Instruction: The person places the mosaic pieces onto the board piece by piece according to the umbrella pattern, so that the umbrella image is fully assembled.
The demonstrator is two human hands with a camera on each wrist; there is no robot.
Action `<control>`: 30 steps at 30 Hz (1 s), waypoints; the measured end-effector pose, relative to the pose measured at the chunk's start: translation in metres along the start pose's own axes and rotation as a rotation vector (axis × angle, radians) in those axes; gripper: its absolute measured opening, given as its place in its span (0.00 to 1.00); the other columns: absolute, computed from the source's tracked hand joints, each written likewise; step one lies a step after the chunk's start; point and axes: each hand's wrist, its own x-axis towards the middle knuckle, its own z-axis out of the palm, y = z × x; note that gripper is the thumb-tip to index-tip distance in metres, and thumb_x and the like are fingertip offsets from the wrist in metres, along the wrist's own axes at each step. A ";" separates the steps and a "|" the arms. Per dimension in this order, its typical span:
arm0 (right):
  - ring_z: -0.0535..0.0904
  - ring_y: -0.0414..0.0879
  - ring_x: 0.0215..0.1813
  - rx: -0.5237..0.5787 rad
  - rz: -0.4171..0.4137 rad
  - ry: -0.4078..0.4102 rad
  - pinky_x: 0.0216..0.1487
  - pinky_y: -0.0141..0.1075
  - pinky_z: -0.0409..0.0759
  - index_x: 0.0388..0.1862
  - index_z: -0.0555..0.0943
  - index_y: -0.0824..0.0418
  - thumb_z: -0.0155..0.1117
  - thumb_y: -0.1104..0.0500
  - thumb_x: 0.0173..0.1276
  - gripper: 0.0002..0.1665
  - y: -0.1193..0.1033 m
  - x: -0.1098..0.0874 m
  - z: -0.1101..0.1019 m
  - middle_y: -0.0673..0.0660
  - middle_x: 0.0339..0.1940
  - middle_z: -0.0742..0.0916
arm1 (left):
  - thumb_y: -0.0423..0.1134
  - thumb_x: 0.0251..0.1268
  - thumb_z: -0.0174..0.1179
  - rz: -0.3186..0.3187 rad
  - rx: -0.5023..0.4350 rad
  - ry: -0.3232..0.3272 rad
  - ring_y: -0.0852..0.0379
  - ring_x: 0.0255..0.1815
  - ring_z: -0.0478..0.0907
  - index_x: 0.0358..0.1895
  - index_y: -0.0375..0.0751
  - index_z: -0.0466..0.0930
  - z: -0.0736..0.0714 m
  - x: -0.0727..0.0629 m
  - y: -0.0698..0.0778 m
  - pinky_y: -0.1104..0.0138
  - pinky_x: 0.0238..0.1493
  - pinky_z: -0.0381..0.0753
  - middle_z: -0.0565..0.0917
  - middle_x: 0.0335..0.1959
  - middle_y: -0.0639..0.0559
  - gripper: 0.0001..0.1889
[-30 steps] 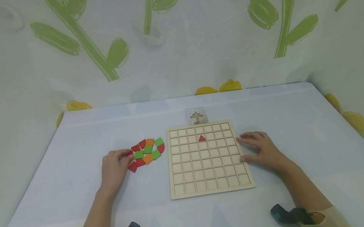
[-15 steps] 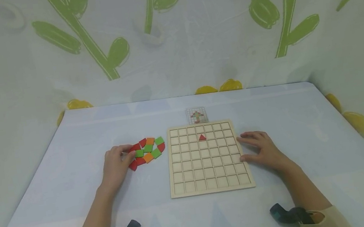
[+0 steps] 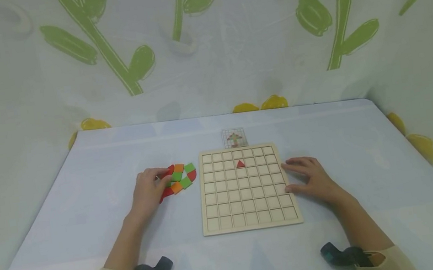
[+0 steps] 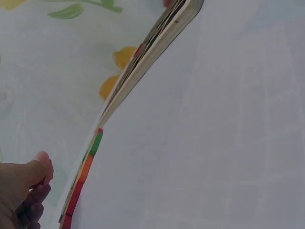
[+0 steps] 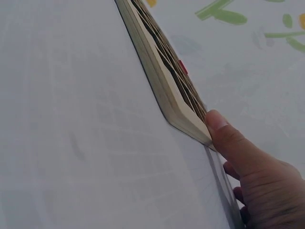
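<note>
In the head view my left hand [image 3: 149, 191] is over the left part of a pile of small flat tiles, covering some of them. The left wrist view shows its thumb and fingers [image 4: 42, 157] drawn together, raised a little above the tiles; a reddish sliver at the tips looks like a red tile [image 4: 49, 172]. Red, orange [image 3: 177, 187] and green [image 3: 186, 183] pieces make up the pile. My right hand [image 3: 313, 177] touches the right edge of a wooden grid board [image 3: 253, 227] with relaxed, spread fingers. One red triangle [image 3: 240, 164] lies in an upper cell of the board.
A small card [image 3: 234, 137] printed with a coloured grid picture lies against the board's far edge. Everything rests on a pale table [image 3: 234, 261], with a wall [image 3: 255, 55] painted with green leaves behind it.
My left hand has moved right and slightly up, from the pile's left end further over the tiles. The right hand and the board stay where they were.
</note>
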 end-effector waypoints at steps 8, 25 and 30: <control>0.61 0.63 0.63 0.003 -0.008 0.002 0.60 0.61 0.58 0.59 0.77 0.61 0.75 0.52 0.49 0.37 -0.001 0.000 0.000 0.63 0.60 0.75 | 0.47 0.64 0.60 -0.018 -0.032 -0.036 0.49 0.54 0.66 0.58 0.42 0.75 0.007 0.003 0.011 0.57 0.50 0.76 0.75 0.52 0.46 0.22; 0.61 0.63 0.64 -0.001 0.010 -0.003 0.61 0.61 0.58 0.59 0.77 0.61 0.75 0.52 0.49 0.37 0.000 0.001 0.000 0.63 0.61 0.75 | 0.45 0.58 0.65 0.109 -0.061 -0.033 0.50 0.45 0.68 0.50 0.40 0.81 0.029 0.011 0.039 0.60 0.43 0.69 0.80 0.42 0.47 0.19; 0.61 0.63 0.64 -0.004 0.016 -0.008 0.60 0.61 0.58 0.59 0.77 0.61 0.75 0.51 0.49 0.37 -0.001 0.000 0.000 0.63 0.60 0.75 | 0.46 0.57 0.66 0.133 -0.041 -0.027 0.52 0.44 0.69 0.50 0.42 0.82 0.039 0.011 0.047 0.63 0.41 0.71 0.80 0.40 0.48 0.19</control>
